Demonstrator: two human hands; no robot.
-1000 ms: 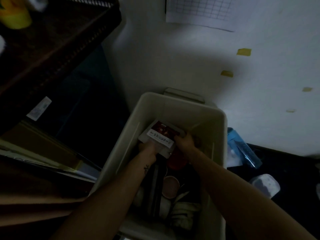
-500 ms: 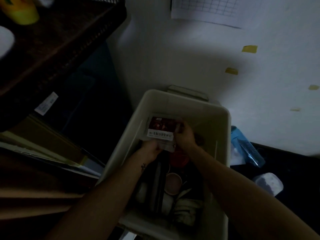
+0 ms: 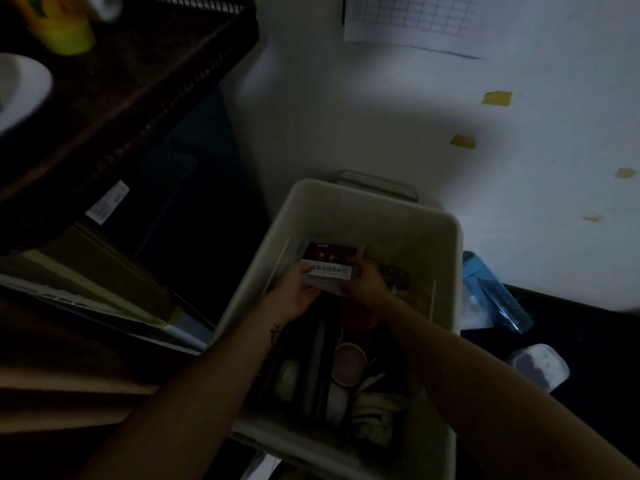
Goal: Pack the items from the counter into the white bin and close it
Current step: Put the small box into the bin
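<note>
I'm watching the left hand (image 3: pixel 298 289) and right hand (image 3: pixel 363 282) pinching a red packet (image 3: pixel 329 259) at the white bin's (image 3: pixel 374 209) far end.

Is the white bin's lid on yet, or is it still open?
Open. The white bin has no lid on it; its contents show, and the left hand and right hand hold a red-labelled packet inside it.

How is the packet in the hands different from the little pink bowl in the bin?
The packet is flat and rectangular, dark red with a white label; the pink bowl is round and plain. Both hands, left hand and right hand, hold the packet up; the bowl lies loose among other things. Both are inside the white bin.
</note>
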